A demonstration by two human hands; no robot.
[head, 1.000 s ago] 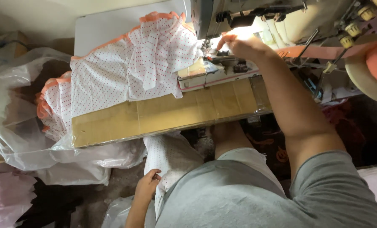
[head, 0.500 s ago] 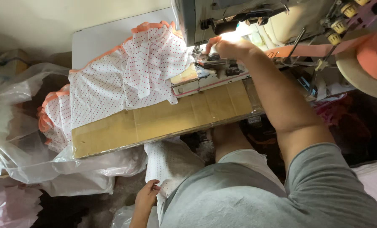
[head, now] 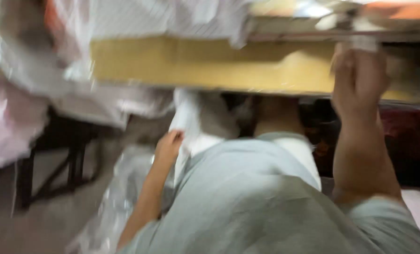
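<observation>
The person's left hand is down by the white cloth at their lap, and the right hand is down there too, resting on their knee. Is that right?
Not quite. The left hand is low, at the white cloth, but the right hand is raised to the edge of the yellowish table, as the blurred head view shows.

Crumpled clear plastic bag [head: 111,197] low at left beside the chair, blurred, no labels or screens discernible

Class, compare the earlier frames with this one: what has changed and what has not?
The right hand has come back from the machine to the table's front edge; what it holds is blurred. The view has tipped downward. The left hand stays low by the white fabric.
</observation>
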